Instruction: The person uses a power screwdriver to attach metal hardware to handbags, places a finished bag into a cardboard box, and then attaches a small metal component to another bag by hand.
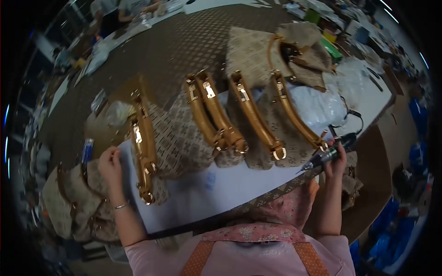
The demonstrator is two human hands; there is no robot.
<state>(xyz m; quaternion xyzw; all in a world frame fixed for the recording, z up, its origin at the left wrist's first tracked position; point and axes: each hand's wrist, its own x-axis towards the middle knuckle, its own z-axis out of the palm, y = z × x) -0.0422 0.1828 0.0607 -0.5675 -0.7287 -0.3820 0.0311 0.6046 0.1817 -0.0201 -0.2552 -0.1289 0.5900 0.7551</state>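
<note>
Several patterned beige handbags with tan handles and gold fittings lie in a row across the white work surface (184, 207). My right hand (336, 161) is wrapped round a dark power screwdriver (324, 154) at the right end of the row, its thin tip pointing left and down. Beside the leftmost bag (159, 138), at the surface's left edge, my left hand (110, 163) has its fingers curled together; whether anything small is between them cannot be made out. The rightmost bag's handle (294, 115) ends near the tool.
More bags (69, 198) lie at lower left, and another group (253, 53) at the back right beside clear plastic wrap (322, 106). A cardboard box (373, 175) stands at the right. Other people (131, 9) are at the far table edge.
</note>
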